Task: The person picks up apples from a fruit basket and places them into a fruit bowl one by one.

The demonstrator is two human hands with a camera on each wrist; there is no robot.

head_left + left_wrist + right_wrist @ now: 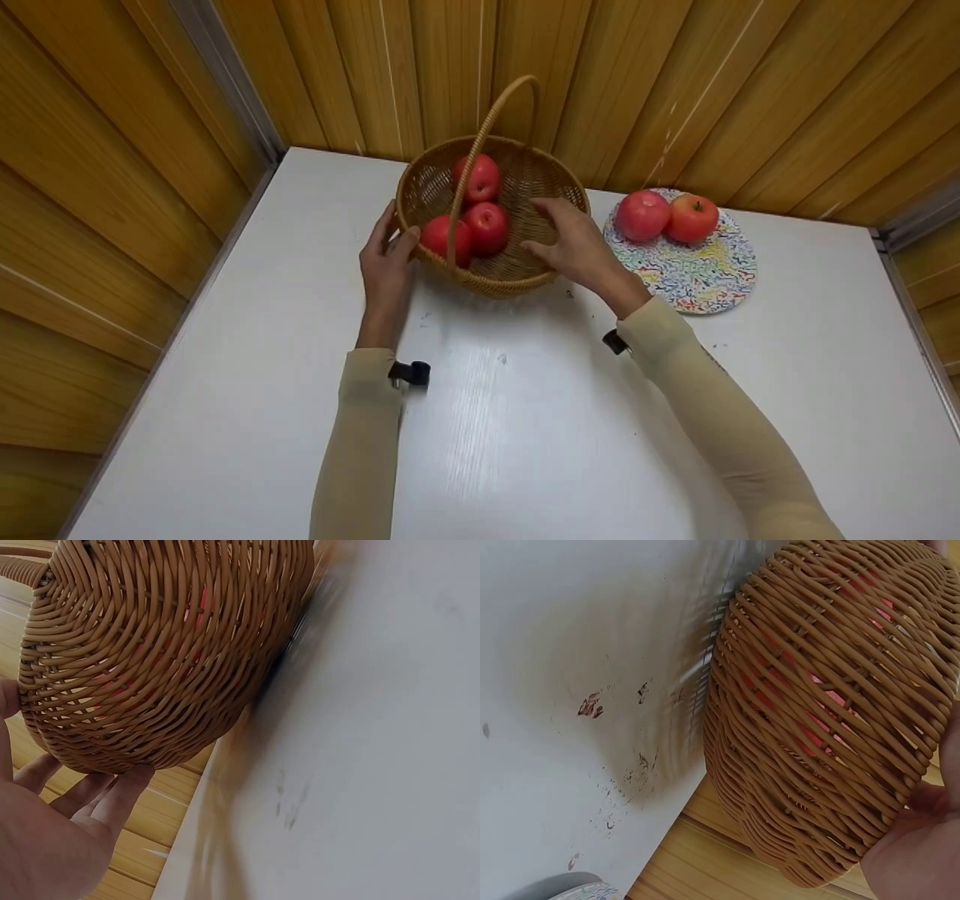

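A brown wicker basket (517, 285) with an arched handle (487, 127) stands at the back of the white table. Inside it, on the left, lie three red apples: a rear one (484, 180), a middle one (489, 231) and a front-left one (437, 234). My left hand (386, 266) grips the basket's left side, thumb at the rim; in the left wrist view its fingers (127, 795) rest against the woven outside. My right hand (574, 244) reaches over the right rim, thumb and fingers spread apart, nothing between them.
To the right lies a round mat (697, 274) with a multicoloured pattern, bearing a pinkish-red round fruit (643, 216) and an orange-red apple (693, 219) side by side. Wood-panelled walls (637, 90) close off the table (510, 420) at the back and sides.
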